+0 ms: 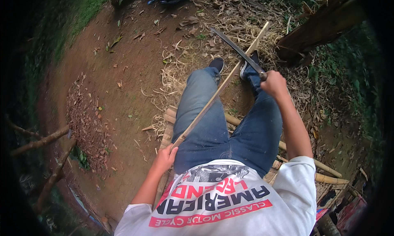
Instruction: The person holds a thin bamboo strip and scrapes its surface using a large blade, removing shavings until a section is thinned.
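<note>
A long, pale bamboo strip (209,104) runs slantwise across my lap, from beside my left hip up past my feet. Its near end is gripped by my left hand (166,156), the fingers wrapped round it by my left thigh. My right hand (274,83) is closed on the handle of a machete (238,50) with a long, slightly curved dark blade. The blade crosses the strip beyond my knees, near its far end, and points up and to the left. Whether the edge touches the strip I cannot tell.
I sit on a bamboo bench (328,176). Curled shavings (176,78) litter the brown dirt around my feet. A thick trunk (320,27) leans at the far right. Branches (53,174) stick up at the left beside dry leaves (88,121).
</note>
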### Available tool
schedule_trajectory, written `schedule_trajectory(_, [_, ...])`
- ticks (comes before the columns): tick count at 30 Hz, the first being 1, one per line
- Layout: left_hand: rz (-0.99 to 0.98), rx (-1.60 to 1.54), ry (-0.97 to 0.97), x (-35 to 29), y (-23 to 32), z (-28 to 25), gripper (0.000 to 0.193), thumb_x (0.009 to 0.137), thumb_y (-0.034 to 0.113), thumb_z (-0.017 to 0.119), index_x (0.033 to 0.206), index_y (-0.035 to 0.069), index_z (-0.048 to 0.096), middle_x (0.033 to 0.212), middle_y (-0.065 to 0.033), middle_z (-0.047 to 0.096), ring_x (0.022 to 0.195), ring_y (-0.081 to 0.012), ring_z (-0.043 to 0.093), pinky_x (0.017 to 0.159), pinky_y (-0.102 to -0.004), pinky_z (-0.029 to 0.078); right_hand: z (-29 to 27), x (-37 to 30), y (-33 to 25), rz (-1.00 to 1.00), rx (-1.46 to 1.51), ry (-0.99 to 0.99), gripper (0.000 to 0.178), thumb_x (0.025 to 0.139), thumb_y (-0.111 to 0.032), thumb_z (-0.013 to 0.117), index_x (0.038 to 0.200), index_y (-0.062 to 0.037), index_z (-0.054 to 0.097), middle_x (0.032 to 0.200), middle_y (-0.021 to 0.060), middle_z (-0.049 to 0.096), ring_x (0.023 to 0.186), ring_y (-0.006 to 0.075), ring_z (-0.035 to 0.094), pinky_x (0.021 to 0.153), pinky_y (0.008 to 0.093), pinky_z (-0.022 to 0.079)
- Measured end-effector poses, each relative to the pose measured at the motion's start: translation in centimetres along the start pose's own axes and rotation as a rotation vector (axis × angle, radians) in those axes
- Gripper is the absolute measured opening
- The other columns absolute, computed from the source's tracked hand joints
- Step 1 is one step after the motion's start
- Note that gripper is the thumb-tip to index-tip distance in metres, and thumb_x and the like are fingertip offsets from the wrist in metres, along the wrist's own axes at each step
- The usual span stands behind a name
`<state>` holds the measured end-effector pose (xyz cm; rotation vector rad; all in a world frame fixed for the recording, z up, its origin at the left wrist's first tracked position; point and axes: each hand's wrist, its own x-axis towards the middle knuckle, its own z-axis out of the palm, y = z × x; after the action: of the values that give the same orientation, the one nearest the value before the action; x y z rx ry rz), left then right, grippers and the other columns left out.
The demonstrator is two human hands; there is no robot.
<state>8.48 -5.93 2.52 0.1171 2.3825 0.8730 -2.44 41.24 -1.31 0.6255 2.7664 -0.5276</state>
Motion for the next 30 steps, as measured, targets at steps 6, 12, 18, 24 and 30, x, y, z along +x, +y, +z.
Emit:
schedule_trajectory(6, [0.008,0.021,0.046,-0.4,-2.3,1.2,0.035,0.096,0.027,0.058,0.102,-0.007,0.062,0.073,-0.0307,0.06,0.074,-0.0489,0.062,0.061,-0.0466,0.048,3.1,-4.0,-6.2,-0.267,-0.024,-0.197,0.021,0.068,-0.021,0.071,0.081,-0.0036,0.072,0.082,0.0223,0.07,0.079,0.038,0.069,0.078,0.0462,0.056])
schedule_trajectory(12, [-0.006,0.088,0.054,-1.0,-2.6,0.8,0.036,0.096,0.028,0.059,0.101,-0.008,0.062,0.072,-0.0312,0.059,0.074,-0.0485,0.062,0.06,-0.0462,0.048,1.2,0.4,-2.3,-0.168,-0.086,0.024,0.022,0.066,-0.023,0.071,0.082,-0.0076,0.074,0.085,0.018,0.071,0.08,0.0349,0.07,0.077,0.0443,0.057])
schedule_trajectory(18, [0.023,0.028,0.021,0.5,-1.3,0.2,0.032,0.096,0.026,0.058,0.1,-0.006,0.062,0.073,-0.0308,0.06,0.075,-0.0489,0.062,0.061,-0.0475,0.048,-1.3,2.6,1.0,0.014,-0.039,0.056,0.02,0.07,-0.016,0.063,0.084,-0.0049,0.073,0.082,0.0219,0.07,0.079,0.0386,0.068,0.077,0.0473,0.055])
schedule_trajectory(24, [0.039,0.02,0.018,0.0,-2.4,0.6,0.026,0.095,0.022,0.058,0.096,-0.004,0.062,0.075,-0.0295,0.061,0.073,-0.0493,0.062,0.06,-0.048,0.048,1.5,-1.5,-5.3,-0.296,-0.092,-0.186,0.02,0.066,-0.021,0.07,0.081,-0.0092,0.074,0.08,0.0189,0.07,0.078,0.037,0.07,0.077,0.0454,0.057])
schedule_trajectory(30, [-0.019,0.066,-0.007,-0.1,-1.8,-0.1,0.025,0.095,0.023,0.059,0.095,-0.002,0.062,0.073,-0.0287,0.061,0.073,-0.049,0.062,0.059,-0.0485,0.048,-3.4,4.9,2.5,0.08,-0.007,0.09,0.022,0.07,-0.019,0.066,0.083,-0.0037,0.072,0.087,0.0229,0.07,0.083,0.0381,0.069,0.079,0.0484,0.055])
